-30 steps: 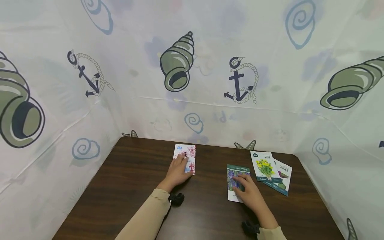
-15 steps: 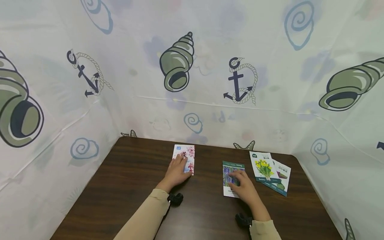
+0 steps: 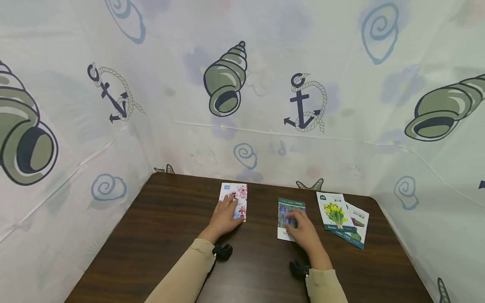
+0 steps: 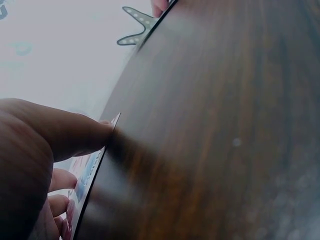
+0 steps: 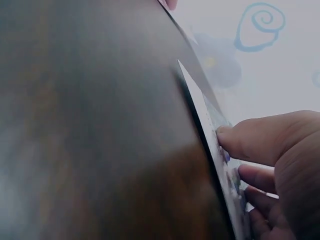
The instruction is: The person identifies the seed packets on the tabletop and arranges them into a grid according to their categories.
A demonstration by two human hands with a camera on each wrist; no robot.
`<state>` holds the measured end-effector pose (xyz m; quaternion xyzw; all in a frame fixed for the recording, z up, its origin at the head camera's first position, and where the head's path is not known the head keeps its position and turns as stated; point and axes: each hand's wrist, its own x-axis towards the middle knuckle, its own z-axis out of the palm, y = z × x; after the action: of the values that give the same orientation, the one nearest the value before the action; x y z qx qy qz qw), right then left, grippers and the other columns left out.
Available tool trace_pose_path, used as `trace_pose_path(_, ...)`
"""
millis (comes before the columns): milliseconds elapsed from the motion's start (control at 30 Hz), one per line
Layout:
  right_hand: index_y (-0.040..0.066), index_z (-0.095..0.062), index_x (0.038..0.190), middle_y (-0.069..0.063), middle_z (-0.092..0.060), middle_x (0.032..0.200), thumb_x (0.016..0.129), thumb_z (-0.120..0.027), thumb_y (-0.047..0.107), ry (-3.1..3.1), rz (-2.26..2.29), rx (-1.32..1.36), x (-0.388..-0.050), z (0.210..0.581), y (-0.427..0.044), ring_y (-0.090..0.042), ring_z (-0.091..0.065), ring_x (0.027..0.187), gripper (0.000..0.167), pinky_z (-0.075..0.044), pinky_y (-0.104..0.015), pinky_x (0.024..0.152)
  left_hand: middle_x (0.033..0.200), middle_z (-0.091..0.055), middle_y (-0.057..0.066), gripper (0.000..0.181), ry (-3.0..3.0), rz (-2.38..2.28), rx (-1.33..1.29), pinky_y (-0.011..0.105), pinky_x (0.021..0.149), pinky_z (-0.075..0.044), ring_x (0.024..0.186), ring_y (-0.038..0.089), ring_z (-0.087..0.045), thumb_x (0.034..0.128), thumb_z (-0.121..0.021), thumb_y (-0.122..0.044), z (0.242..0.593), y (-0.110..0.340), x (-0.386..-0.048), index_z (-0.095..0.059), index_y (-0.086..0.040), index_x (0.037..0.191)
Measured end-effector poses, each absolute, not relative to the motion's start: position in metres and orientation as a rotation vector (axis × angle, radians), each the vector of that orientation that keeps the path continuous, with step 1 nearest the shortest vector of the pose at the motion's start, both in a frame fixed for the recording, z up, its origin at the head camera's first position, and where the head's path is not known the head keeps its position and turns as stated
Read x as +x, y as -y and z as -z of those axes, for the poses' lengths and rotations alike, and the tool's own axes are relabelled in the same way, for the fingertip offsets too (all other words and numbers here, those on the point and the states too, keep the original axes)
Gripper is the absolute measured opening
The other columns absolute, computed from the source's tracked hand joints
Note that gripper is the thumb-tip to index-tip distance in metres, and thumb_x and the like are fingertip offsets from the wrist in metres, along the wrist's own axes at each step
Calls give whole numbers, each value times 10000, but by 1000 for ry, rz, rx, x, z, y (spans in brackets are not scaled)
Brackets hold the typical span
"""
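Observation:
My left hand (image 3: 223, 216) rests on a white seed packet with pink blossoms (image 3: 241, 192) near the far edge of the table. In the left wrist view, its thumb touches the near edge of that packet (image 4: 80, 180). On the right, my right hand (image 3: 305, 231) presses its fingertips on a seed packet with purple flowers and a green top band (image 3: 282, 214). The right wrist view shows thumb and fingers on the face of this packet (image 5: 212, 135), which lies nearly flat; the hand covers part of the print.
Right of my right hand lies a seed packet with yellow flowers (image 3: 335, 212), overlapping another packet (image 3: 360, 216) with a blue-green lower band. The dark wooden table (image 3: 170, 219) is bounded by a white cloth wall (image 3: 265, 105) printed with shells and anchors.
My right hand has slid the purple-flower packet left and away from me, apart from the yellow-flower packet. The left hand and its packet have stayed in place.

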<state>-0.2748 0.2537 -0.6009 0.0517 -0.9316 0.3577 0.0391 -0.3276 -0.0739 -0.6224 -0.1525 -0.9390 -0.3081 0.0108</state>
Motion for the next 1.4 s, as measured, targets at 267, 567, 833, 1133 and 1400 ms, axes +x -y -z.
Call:
trace_pose_path(267, 100, -732, 1246, -189, -577, 1576, 1008, -791, 215, 2865, -1052, 212, -282, 603, -247, -456, -511, 1516, 270, -421, -651, 1238, 1777, -284, 266, 808, 2912, 991, -503, 656, 1363, -123, 1683, 481, -172, 987, -757, -374, 616, 73, -322, -464, 20, 1628)
trace_pose_path(567, 100, -731, 1294, -211, -531, 1651, 1022, -764, 214, 2869, -1107, 259, -289, 605, -244, -480, -378, 1609, 297, -307, -683, 1301, 1782, -291, 244, 794, 2931, 962, -483, 632, 1372, -137, 1690, 455, -185, 998, -771, -374, 612, 74, -321, -472, 4, 1629)
trace_pose_path(833, 143, -686, 1442, -141, -475, 1713, 1002, -788, 237, 2923, -1043, 379, -291, 608, -247, -442, -316, 1650, 461, -221, -754, 1260, 1778, -290, 257, 783, 2925, 965, -502, 654, 1363, -141, 1685, 470, -189, 1003, -766, -365, 614, 73, -321, -474, 12, 1625)
trace_pose_path(1133, 154, -649, 1526, -177, -427, 1735, 995, -801, 239, 2894, -1003, 492, -295, 608, -252, -469, -329, 1634, 559, -255, -758, 1256, 1784, -295, 233, 786, 2942, 921, -495, 632, 1371, -143, 1692, 443, -189, 1015, -757, -398, 609, 73, -321, -469, -12, 1636)
trace_pose_path(1400, 153, -768, 1365, -173, -577, 1365, 985, -798, 93, 2789, -1025, 420, -295, 612, -250, -391, -557, 1296, 386, -484, -611, 1068, 1786, -283, 240, 793, 2943, 945, -496, 638, 1372, -127, 1694, 449, -177, 1010, -769, -380, 609, 74, -321, -463, -9, 1640)
